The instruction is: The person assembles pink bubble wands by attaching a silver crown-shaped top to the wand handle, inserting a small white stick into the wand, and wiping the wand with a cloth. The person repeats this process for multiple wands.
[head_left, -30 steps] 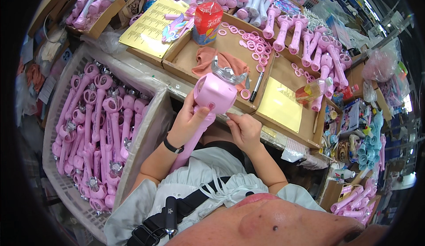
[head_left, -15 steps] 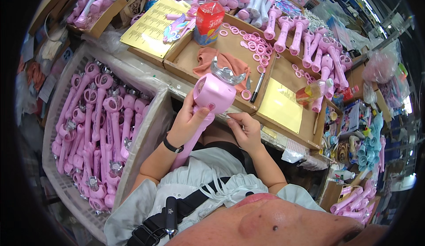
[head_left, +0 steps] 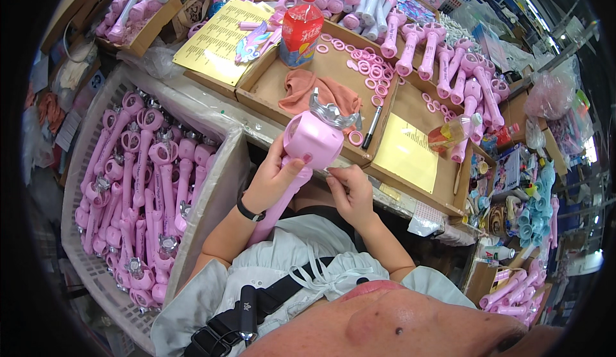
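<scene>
Your left hand point(head_left: 273, 174) grips the pink crown-topped wand point(head_left: 314, 142) right of the white crate point(head_left: 218, 190), your right hand point(head_left: 351, 193) sits narrowed beside it, contents indiscernible; slackened left grip could let the likely top-heavy wand tip.

There is room over the left front corner of the cardboard tray point(head_left: 268, 86); the upright bottle point(head_left: 301, 31) stands in the way farther back by the left edge, the wand point(head_left: 314, 142) before the front edge, the marker point(head_left: 372, 127) along the right edge.

1 held pink wand point(head_left: 317, 140), 2 yel. sheets point(head_left: 405, 158), 1 cloth point(head_left: 305, 92) in tray point(head_left: 266, 87), 1 blk marker point(head_left: 371, 128)
</scene>
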Demonstrator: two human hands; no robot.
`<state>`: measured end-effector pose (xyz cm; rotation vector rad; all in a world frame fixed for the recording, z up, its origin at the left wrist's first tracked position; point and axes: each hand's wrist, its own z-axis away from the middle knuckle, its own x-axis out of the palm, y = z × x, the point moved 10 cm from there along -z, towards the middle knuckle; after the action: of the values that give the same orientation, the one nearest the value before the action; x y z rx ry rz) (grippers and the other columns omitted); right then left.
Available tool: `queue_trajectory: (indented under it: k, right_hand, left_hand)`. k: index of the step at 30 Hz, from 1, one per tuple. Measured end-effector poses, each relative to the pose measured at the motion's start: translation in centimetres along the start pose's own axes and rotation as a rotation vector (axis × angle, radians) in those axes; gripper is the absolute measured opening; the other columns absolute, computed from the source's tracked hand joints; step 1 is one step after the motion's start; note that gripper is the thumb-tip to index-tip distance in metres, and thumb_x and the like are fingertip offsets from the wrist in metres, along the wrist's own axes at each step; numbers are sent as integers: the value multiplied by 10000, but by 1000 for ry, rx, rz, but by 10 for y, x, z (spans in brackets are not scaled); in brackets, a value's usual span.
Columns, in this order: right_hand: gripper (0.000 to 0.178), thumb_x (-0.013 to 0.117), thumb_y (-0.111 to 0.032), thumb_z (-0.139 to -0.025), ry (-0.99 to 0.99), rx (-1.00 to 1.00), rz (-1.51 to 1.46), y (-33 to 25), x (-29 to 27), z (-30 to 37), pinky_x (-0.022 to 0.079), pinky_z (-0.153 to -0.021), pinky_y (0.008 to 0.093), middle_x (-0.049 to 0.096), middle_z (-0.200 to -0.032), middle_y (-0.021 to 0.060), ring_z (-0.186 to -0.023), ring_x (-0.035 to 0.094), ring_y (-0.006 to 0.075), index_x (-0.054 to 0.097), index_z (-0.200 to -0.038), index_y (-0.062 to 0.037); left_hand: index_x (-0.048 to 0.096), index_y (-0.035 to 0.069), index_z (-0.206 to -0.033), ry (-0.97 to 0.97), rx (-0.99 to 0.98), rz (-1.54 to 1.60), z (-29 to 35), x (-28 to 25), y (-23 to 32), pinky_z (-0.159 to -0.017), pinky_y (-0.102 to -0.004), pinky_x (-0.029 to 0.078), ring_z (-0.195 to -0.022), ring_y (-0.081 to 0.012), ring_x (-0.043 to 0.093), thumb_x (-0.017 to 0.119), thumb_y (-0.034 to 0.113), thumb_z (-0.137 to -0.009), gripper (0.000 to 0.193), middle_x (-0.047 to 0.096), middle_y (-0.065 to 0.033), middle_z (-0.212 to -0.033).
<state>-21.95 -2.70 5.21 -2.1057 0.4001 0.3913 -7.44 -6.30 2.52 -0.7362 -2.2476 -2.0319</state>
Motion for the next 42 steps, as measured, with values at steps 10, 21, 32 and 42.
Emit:
queue_trajectory:
  k: [10,21,32,42]
  right_hand:
    - [144,617,-112,-875,-48,276,-346,32,6,7,442,-615,217,634,-785,48,-670,558,91,620,-921,24]
    - [137,594,-102,-887,-78,329,-480,36,14,6,408,-535,221,565,-766,12,-587,499,83,585,-948,21]
    - [80,652,-13,-809,-74,167,-222,20,2,2,430,-585,203,604,-712,41,-644,534,54,619,-872,24]
    - [101,650,-48,-828,-98,261,-309,28,5,4,431,-617,195,620,-746,27,-669,524,44,626,-889,29]
  left_hand:
    - [258,-15,-1372,56,98,-193,4,2,10,-944,-270,367,-1105,-134,437,604,340,-888,693,451,-97,-1235]
    - [260,-20,-1372,39,102,-183,3,1,8,-950,-274,364,-1115,-143,437,601,275,-894,657,448,-109,-1239]
    - [258,-26,-1373,49,91,-258,5,1,5,-964,-279,355,-1135,-150,428,603,316,-889,686,438,-121,-1263]
    - [279,-26,-1359,45,91,-239,5,2,7,-956,-276,356,-1114,-152,439,607,325,-885,675,454,-122,-1234]
